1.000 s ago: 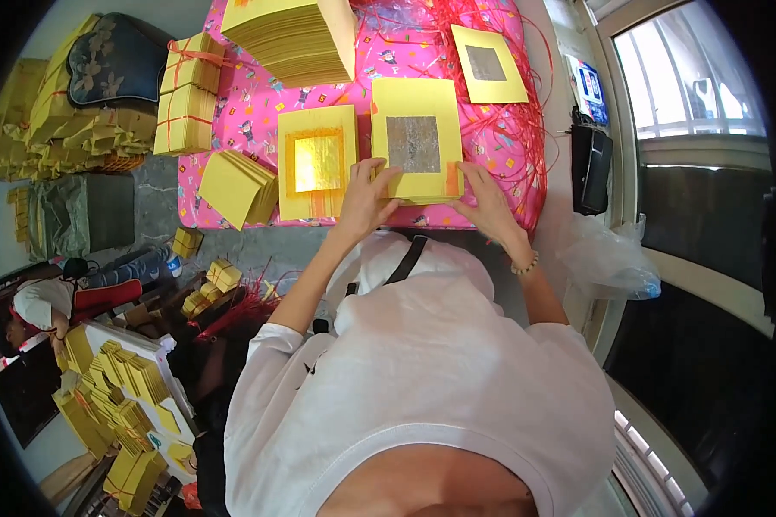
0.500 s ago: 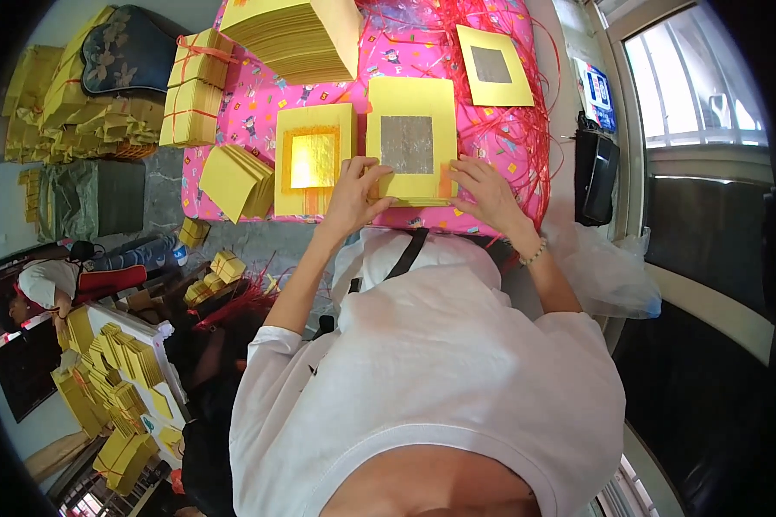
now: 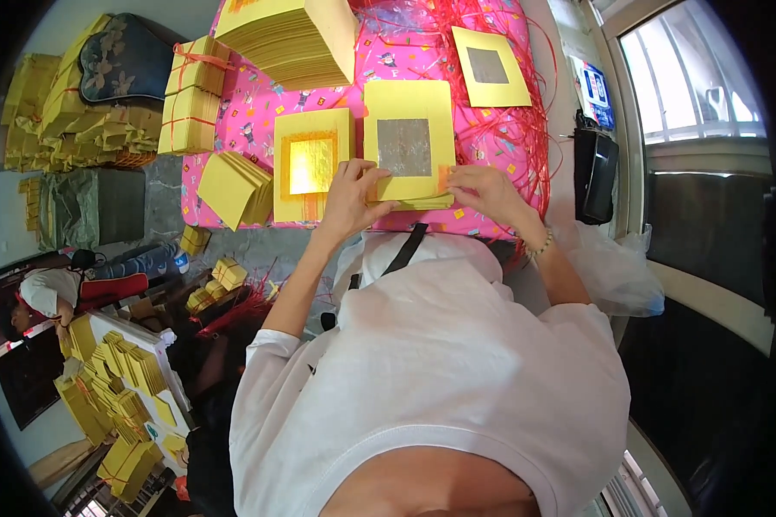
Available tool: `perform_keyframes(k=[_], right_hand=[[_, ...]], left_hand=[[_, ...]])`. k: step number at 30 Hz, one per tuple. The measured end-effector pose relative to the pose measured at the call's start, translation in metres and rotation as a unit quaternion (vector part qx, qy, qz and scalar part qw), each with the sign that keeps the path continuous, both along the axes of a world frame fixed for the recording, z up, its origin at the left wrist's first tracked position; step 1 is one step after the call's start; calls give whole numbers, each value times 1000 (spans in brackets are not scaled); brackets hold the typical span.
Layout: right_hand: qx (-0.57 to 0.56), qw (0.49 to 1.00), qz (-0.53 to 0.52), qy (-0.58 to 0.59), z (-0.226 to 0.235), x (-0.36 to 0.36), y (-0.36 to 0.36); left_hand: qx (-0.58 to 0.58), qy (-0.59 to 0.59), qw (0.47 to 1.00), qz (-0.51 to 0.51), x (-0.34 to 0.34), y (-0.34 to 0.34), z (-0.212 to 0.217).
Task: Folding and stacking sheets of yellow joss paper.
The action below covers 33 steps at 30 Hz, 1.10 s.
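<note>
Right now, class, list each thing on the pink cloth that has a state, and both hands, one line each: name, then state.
Silver sheet: flat, on a stack, both hands at its near edge.
Gold sheet: flat, untouched.
Far silver sheet: flat, alone.
Tall stack: piled, loose.
Bundles: tied with red string.
Fanned sheets: tilted at the cloth's edge.
Left hand: pinching the sheet's edge.
Right hand: pinching it too.

Both arms reached forward from the white-sleeved shoulders, bare from the upper arm down. The left forearm ran up and slightly right, ending in the left hand (image 3: 351, 200), whose fingers curled, tips pointing toward the other hand. The right forearm angled up and left; a bead bracelet circled its wrist. The right hand (image 3: 485, 191) lay palm down, fingers bent and pinched toward the left. The two hands stood near each other, not touching.
</note>
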State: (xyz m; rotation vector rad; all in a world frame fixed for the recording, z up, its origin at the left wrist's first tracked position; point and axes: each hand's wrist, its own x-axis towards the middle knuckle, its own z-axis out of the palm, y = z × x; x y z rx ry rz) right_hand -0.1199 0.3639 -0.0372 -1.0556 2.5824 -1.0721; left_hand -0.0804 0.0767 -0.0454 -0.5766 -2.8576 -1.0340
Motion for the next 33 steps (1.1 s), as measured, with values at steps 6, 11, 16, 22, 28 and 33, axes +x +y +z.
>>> perform_keyframes(k=[6,11,16,22,28,33], right_hand=[[-29,991,-21,-127,9,-13,1],[-33,984,-38,-170,1,-15,2],[-98,979,-56,-168,-13,-18,3],[-97,968,-94,-210,-16,-18,1],[-84,965,-106,-226,-13,-19,-2],[-74,964,-99,-234,-12,-21,-2]], left_hand=[[-17,33,999,-25,-7,3,-1],[31,-9,998,-45,-9,6,-1],[59,-47,997,-19,-11,7,0],[62,-53,997,-12,-12,7,0],[69,-52,996,-11,-13,6,-2],[77,-52,996,-9,-13,6,-2]])
